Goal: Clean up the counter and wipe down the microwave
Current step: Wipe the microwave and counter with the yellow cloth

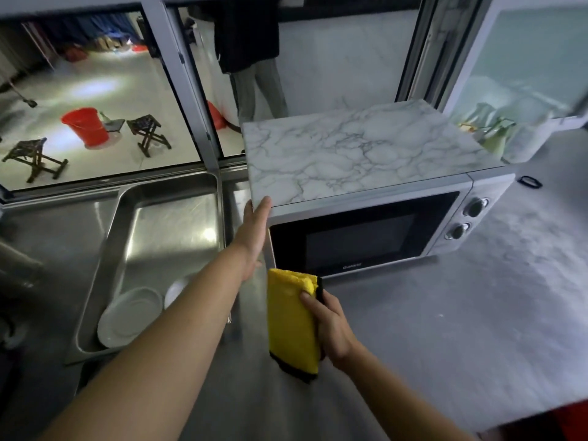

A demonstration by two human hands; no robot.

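Here the left hand (pixel 254 230), fingers straight, presses against the microwave's (pixel 366 237) left front corner on the surface (pixel 461 329); the right hand (pixel 329 326) grips a folded yellow cloth (pixel 291 323) just before its door.

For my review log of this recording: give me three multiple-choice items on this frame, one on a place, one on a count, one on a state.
1. Where are the white plates?
A. in the steel sink
B. on the microwave
C. on the counter

2. How many knobs does the microwave have?
A. one
B. two
C. four

3. What is the right hand doing?
A. resting empty
B. turning a knob
C. holding the yellow cloth

Key: 1 A, they lie in the basin; 2 B, two dials sit stacked on its right panel; 3 C, its fingers curl over the cloth.
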